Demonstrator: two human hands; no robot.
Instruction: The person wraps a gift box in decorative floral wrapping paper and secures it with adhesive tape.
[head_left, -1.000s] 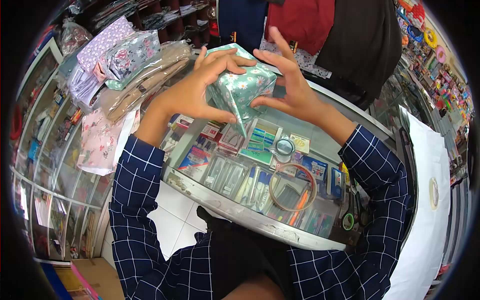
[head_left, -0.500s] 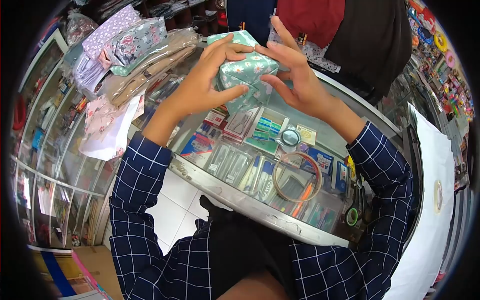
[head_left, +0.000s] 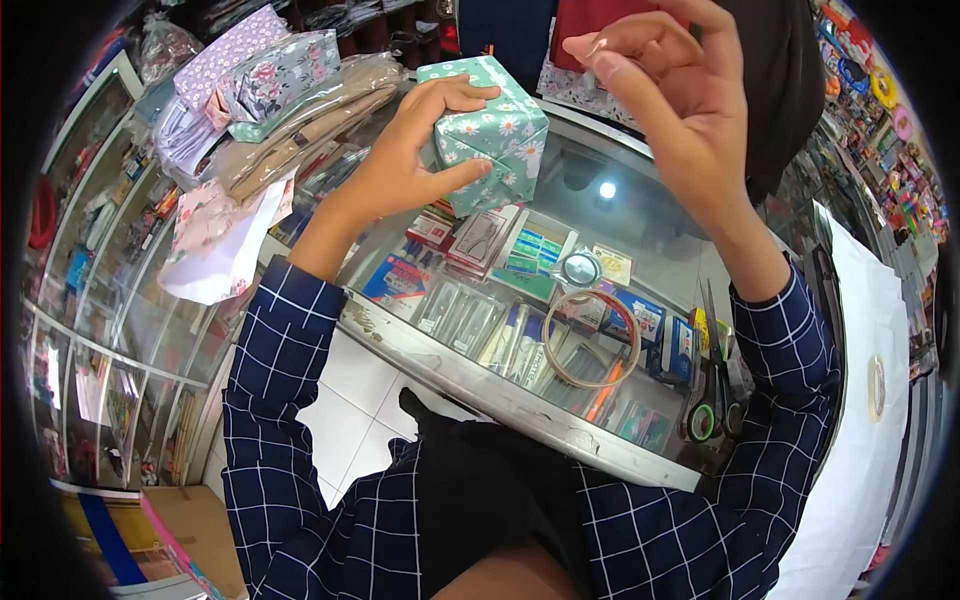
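Note:
A box wrapped in green daisy-patterned paper (head_left: 505, 130) stands on the glass counter. My left hand (head_left: 425, 140) grips it from the left, fingers over the top and thumb along the near side. To the right and higher up, apart from the box, is my right hand (head_left: 680, 110). Its thumb and index finger come together in a pinch; a small pale glint shows at the tips, too small to name. A roll of tape (head_left: 550, 350) lies on the glass nearer to me. Black-bladed scissors (head_left: 712, 375) rest at the counter's right side.
Folded patterned cloth or paper packs (head_left: 285, 80) and plastic-wrapped brown packs (head_left: 310, 140) are piled on the left. A floral paper scrap (head_left: 215, 240) hangs near them. Boxed stationery (head_left: 480, 240) shows through the glass. White paper sheets (head_left: 850, 450) lie along the right.
My right hand has left the box, moving up and right, and its fingers have closed into a pinch. My left hand keeps hold of the box, now more exposed. The scissors show more fully.

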